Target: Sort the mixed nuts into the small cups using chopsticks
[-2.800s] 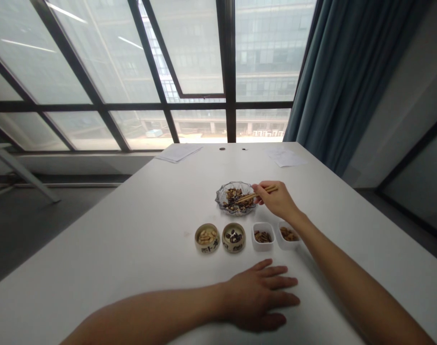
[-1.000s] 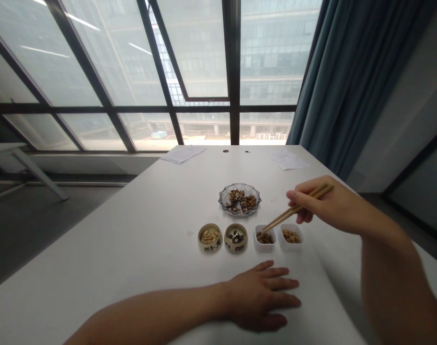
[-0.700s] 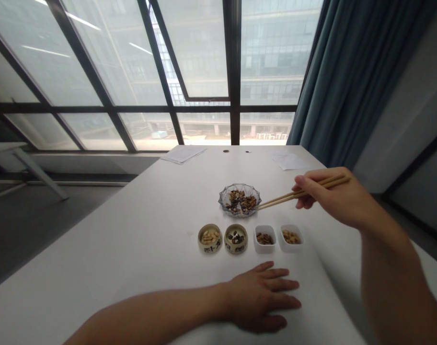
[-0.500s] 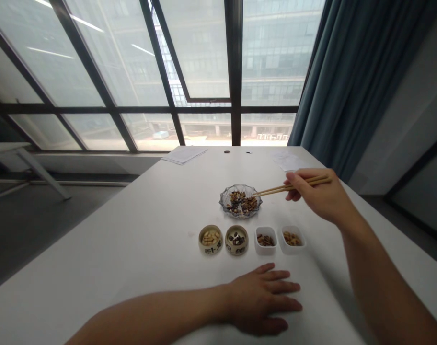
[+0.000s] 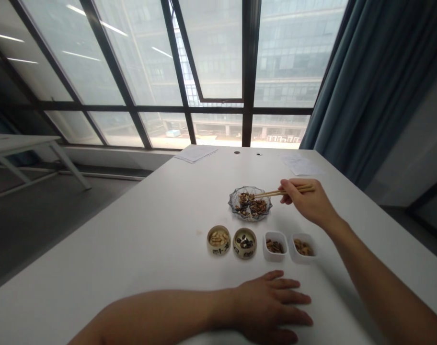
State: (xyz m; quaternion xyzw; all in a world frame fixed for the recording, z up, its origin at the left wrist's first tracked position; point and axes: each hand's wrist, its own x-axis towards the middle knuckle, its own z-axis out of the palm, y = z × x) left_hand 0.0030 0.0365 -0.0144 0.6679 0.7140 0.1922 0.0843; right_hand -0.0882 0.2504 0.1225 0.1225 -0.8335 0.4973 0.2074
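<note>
My right hand [image 5: 304, 199] is closed around a pair of wooden chopsticks [image 5: 276, 193], whose tips are in the glass dish [image 5: 234, 210] among a mix of brown and dark dried pieces [image 5: 256, 206]. Whether the tips pinch a piece is too small to tell. Flat on the table lies my left hand [image 5: 272, 304], fingers spread, in front of a row of small containers. From the left these are a ceramic bowl [image 5: 218, 250] of pale peanut-like pieces, another ceramic bowl [image 5: 245, 254] of dark pieces, a white plastic cup [image 5: 275, 257] of brown slivers and a second plastic cup [image 5: 304, 259] of tan pieces.
Sheets of paper [image 5: 196, 153] lie at the white table's [image 5: 150, 239] far left, more paper [image 5: 303, 165] at the far right. Two small dark spots are at the far edge. Beyond stand windows, a blue curtain [image 5: 340, 81] and another table [image 5: 20, 143].
My right hand has moved left and slightly down, bringing the chopstick tips further into the glass dish. My view has turned a little left. The left hand stays flat on the table.
</note>
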